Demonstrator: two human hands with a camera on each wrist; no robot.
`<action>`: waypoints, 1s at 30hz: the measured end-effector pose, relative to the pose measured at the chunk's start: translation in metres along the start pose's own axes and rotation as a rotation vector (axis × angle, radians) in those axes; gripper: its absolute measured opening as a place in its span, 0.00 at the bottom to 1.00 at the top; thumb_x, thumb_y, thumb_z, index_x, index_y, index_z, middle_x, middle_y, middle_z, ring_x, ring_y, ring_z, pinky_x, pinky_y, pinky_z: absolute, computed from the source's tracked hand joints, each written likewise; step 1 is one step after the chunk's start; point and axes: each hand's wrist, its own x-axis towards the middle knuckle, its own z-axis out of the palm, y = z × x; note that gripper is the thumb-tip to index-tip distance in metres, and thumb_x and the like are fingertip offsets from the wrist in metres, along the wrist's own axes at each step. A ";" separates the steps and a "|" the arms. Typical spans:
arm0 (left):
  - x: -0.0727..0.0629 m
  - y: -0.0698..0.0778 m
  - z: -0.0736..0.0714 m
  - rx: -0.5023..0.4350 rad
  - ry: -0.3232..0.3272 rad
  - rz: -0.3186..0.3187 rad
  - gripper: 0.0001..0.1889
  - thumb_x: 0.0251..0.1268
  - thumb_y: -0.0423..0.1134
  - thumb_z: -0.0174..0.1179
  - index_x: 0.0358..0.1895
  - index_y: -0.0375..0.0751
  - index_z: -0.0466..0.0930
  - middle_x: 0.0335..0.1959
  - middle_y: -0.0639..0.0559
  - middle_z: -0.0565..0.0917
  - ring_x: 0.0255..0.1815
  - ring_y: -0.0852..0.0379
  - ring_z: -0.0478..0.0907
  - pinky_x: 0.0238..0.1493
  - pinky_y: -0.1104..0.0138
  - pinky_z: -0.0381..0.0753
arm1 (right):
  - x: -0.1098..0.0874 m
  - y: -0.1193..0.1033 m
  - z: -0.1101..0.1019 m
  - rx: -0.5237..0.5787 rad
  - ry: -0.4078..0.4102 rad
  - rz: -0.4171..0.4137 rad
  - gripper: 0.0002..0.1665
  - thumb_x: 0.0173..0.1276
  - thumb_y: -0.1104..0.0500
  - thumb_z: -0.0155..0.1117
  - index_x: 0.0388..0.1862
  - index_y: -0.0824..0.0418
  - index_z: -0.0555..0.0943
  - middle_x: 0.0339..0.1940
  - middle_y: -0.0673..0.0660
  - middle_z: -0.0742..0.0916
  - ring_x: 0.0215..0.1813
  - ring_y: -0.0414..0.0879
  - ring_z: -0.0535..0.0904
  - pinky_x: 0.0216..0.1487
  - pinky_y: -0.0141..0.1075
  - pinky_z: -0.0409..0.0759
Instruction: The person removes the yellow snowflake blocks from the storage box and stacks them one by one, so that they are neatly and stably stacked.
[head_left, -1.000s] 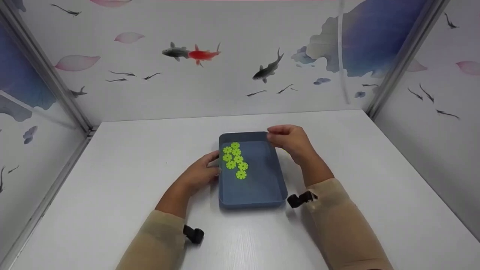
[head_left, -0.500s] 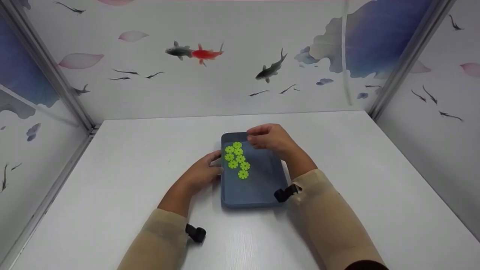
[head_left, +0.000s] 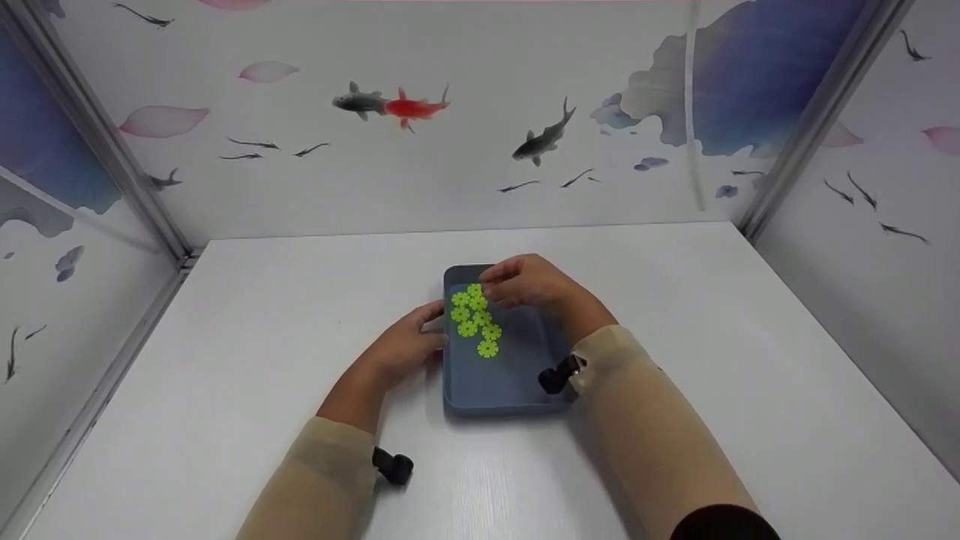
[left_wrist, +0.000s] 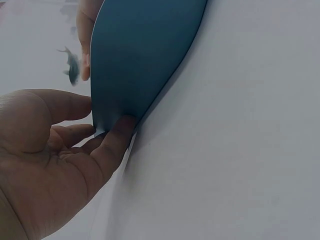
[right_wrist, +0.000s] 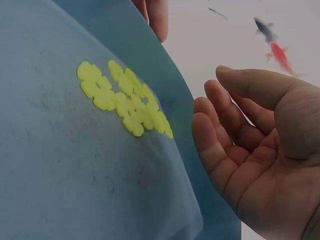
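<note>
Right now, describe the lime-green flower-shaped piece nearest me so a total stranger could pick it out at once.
On the white table is a blue-grey rectangular tray with lime-green flower-shaped pieces clustered toward its left side. Follow them toward you: the near-end piece is the one, lowest of those visible in the head view.

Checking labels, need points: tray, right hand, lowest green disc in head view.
Tray (head_left: 496, 382): head view, bare floor.
Right hand (right_wrist: 262, 162): right wrist view, palm.
Lowest green disc (head_left: 487, 349): head view, its middle.
</note>
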 end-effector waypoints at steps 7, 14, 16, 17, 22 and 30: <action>0.002 -0.003 -0.001 -0.017 0.001 -0.001 0.38 0.76 0.33 0.57 0.86 0.52 0.60 0.88 0.52 0.60 0.82 0.44 0.72 0.80 0.49 0.75 | 0.010 0.001 0.003 -0.002 0.024 0.008 0.24 0.71 0.61 0.74 0.64 0.63 0.85 0.59 0.62 0.90 0.58 0.54 0.89 0.60 0.45 0.90; 0.003 -0.004 -0.001 -0.005 0.000 0.001 0.37 0.76 0.34 0.58 0.86 0.52 0.60 0.88 0.53 0.61 0.83 0.45 0.70 0.81 0.49 0.74 | 0.026 0.008 0.005 -0.039 0.064 0.030 0.21 0.71 0.63 0.74 0.62 0.58 0.87 0.59 0.59 0.91 0.58 0.53 0.89 0.63 0.46 0.89; 0.002 -0.004 -0.001 -0.003 0.002 0.003 0.37 0.76 0.34 0.58 0.86 0.53 0.60 0.88 0.53 0.61 0.83 0.45 0.69 0.81 0.49 0.73 | 0.030 0.010 0.005 -0.053 0.077 0.032 0.20 0.71 0.63 0.73 0.62 0.57 0.87 0.59 0.58 0.91 0.58 0.53 0.89 0.64 0.46 0.89; 0.002 -0.004 -0.001 -0.002 0.003 0.004 0.37 0.76 0.34 0.58 0.86 0.53 0.60 0.88 0.53 0.61 0.84 0.45 0.69 0.81 0.49 0.73 | 0.031 0.011 0.005 -0.061 0.082 0.031 0.20 0.71 0.63 0.73 0.61 0.57 0.87 0.59 0.57 0.91 0.59 0.52 0.89 0.64 0.46 0.89; 0.002 -0.004 0.000 0.010 0.007 0.000 0.37 0.76 0.34 0.57 0.86 0.54 0.60 0.88 0.54 0.61 0.84 0.46 0.68 0.82 0.49 0.73 | 0.033 0.017 0.006 -0.128 0.098 0.057 0.19 0.72 0.62 0.72 0.61 0.53 0.88 0.59 0.53 0.92 0.60 0.50 0.89 0.68 0.46 0.86; 0.001 -0.002 0.000 -0.019 -0.003 -0.012 0.37 0.77 0.33 0.56 0.86 0.54 0.60 0.88 0.54 0.60 0.83 0.46 0.70 0.81 0.50 0.74 | 0.034 0.023 0.008 -0.152 0.127 0.077 0.19 0.72 0.59 0.72 0.60 0.47 0.89 0.59 0.50 0.92 0.60 0.49 0.87 0.68 0.46 0.85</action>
